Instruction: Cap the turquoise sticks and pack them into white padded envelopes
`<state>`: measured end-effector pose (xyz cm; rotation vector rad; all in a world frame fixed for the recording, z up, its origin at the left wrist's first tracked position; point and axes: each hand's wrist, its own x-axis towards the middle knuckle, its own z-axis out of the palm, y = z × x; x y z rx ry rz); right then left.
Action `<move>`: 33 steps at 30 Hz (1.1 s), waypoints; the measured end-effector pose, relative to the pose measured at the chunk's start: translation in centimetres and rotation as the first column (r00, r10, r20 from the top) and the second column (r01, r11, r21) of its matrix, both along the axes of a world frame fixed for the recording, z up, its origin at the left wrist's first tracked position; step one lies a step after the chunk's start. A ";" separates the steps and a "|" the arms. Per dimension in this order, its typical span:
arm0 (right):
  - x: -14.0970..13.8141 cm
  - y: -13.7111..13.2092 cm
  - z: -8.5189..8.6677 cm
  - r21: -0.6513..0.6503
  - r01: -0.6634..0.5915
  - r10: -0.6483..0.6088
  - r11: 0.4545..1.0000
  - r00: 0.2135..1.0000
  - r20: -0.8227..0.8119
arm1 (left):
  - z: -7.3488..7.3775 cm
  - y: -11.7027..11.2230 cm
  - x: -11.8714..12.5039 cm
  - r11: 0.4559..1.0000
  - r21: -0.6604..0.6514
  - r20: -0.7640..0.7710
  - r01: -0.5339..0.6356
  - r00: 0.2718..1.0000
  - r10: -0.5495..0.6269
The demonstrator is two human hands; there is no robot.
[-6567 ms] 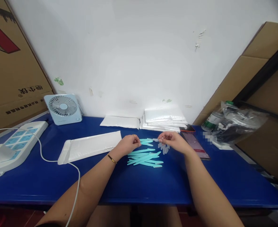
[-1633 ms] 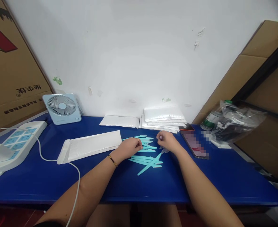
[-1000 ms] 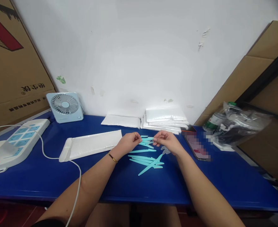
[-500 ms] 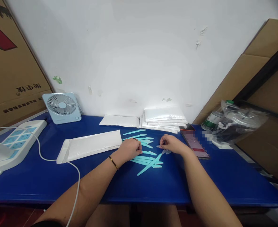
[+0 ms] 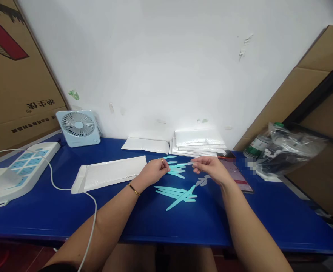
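Note:
My left hand (image 5: 155,170) is pinched on a teal eyebrow razor (image 5: 178,166), whose blade end points right. Other razors lie under and around it, so the handle in my fingers is partly hidden. My right hand (image 5: 210,168) pinches a small clear blade cap (image 5: 190,163) right at that razor's tip; whether it is over the blade I cannot tell. Several loose clear caps (image 5: 202,180) rest on the table below my right hand. Nearer me is a second group of teal razors (image 5: 170,192), with one razor (image 5: 180,198) lying slantwise across them.
On the blue table (image 5: 144,226) lies a white padded mailer (image 5: 114,173) at left; more mailers (image 5: 199,139) are stacked by the wall. A fan (image 5: 78,127), power strip (image 5: 32,166) and white cable (image 5: 94,211) are leftward. A phone (image 5: 237,175) and bagged items (image 5: 288,151) stand right.
My left hand has moved up from the nearer razors, with a razor in its fingers. My right hand has lifted a clear cap from the table and brought it to the razor's tip.

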<state>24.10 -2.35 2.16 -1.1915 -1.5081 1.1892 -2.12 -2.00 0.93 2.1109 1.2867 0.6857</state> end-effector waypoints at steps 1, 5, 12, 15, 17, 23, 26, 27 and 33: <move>-0.1 0.0 0.0 -0.015 0.004 -0.005 1.000 1.000 -0.023 | 0.0 0.1 -0.1 1.000 -0.004 0.007 -0.002 1.000 0.002; -0.6 0.0 -0.2 -0.016 0.016 -0.017 1.000 0.998 -0.052 | 0.2 0.1 -0.1 1.000 -0.026 0.025 0.007 1.000 -0.006; -1.6 0.0 -0.7 -0.057 -0.052 0.052 0.997 0.999 -0.011 | 0.0 0.2 0.2 1.000 0.005 0.031 0.000 1.000 -0.001; -1.3 0.0 -0.5 -0.034 -0.015 0.014 0.999 1.000 -0.025 | -0.1 0.5 0.0 1.000 -0.023 0.050 -0.015 0.999 0.017; -1.1 0.1 -0.4 -0.010 0.013 -0.014 1.000 0.999 -0.052 | -0.1 0.7 -0.2 0.999 -0.049 0.067 -0.025 0.997 0.028; -2.2 -0.2 -0.6 -0.043 -0.030 0.026 0.999 0.995 -0.094 | -0.2 0.7 0.1 0.998 -0.060 0.099 -0.020 0.995 0.025; -2.5 -0.3 -0.7 -0.056 -0.054 0.049 0.997 0.994 -0.097 | -0.5 0.7 0.4 0.998 -0.057 0.122 -0.029 0.992 0.036; -2.4 -0.3 -0.6 -0.048 -0.051 0.046 0.998 0.994 -0.097 | -0.6 0.7 0.4 0.998 -0.063 0.130 -0.028 0.991 0.036; -1.1 0.0 -0.3 0.014 0.054 -0.052 0.998 0.991 -0.122 | -0.7 1.0 0.4 0.995 -0.099 0.182 -0.002 0.983 0.020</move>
